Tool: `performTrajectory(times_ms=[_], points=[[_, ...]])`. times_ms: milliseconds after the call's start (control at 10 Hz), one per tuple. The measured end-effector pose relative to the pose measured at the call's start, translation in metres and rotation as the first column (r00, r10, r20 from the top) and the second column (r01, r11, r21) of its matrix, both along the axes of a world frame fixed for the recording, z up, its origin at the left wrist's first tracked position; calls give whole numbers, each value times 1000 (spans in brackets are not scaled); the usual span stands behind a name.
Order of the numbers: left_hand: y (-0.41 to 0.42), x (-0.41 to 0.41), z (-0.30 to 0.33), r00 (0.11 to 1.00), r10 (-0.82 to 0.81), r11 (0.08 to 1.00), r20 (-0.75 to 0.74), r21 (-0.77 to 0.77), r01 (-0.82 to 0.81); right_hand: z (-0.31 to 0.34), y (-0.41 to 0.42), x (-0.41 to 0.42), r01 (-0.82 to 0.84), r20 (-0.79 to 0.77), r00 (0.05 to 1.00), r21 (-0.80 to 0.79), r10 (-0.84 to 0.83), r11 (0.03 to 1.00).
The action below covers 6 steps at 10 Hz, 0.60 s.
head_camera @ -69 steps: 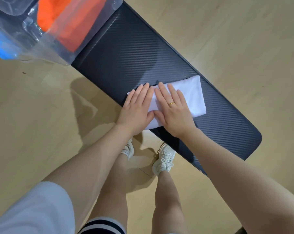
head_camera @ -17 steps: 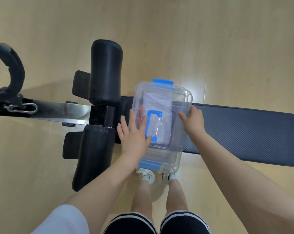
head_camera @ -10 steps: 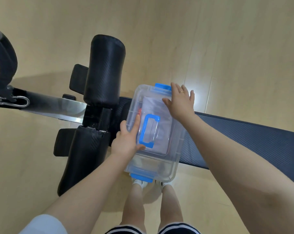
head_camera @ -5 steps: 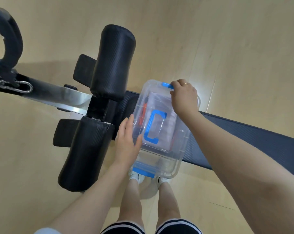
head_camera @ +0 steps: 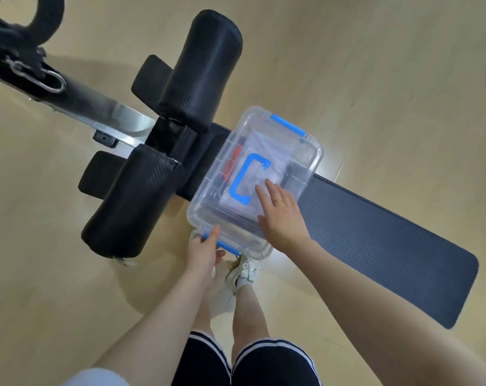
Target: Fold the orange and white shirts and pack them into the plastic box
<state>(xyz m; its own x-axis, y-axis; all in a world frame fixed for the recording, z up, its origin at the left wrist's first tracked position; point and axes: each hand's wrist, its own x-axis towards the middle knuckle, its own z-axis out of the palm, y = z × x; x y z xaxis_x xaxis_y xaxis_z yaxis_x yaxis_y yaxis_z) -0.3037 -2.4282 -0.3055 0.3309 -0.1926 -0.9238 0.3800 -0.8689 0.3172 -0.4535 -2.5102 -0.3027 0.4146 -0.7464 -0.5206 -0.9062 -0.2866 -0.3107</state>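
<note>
Half a second back the right hand was curled at the far blue latch and the left hand lay flat against the box's side; now the right has come to the near part of the lid and the left has dropped to the near blue latch. Right fingers are straight and slightly spread, lying flat on the clear lid just beside the blue handle, a ring showing on one of them. Left fingers are curled at the near latch, thumb on top of it and the others tucked under the box's rim, pinching that end. Closed, the plastic box sits on the dark bench at its padded-roller end, its near corner overhanging the bench's edge above the person's shoes. Through the lid the folded white shirt shows, lying in the middle, and a strip of the orange shirt is visible on the side toward the black foam rollers. Those rollers stand just beside the box, with a metal frame bar running off to the upper left across the pale wooden floor.
</note>
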Motion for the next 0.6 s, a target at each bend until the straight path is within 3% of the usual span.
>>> performTrajectory(times_ms=[200,400,500,600], points=[[-18,-1,11,982,-147,987,114,81,139,3,15,-7,-76,-28,997,29,77,997],[-30,2,46,933,-354,932,72,107,346,33,24,-9,-91,36,995,73,88,993],[-39,9,89,806,-540,827,243,-28,562,73,20,-10,-23,80,997,55,18,998],[-46,16,141,640,-593,647,488,-183,740,118,8,-4,-13,79,997,-94,20,995]])
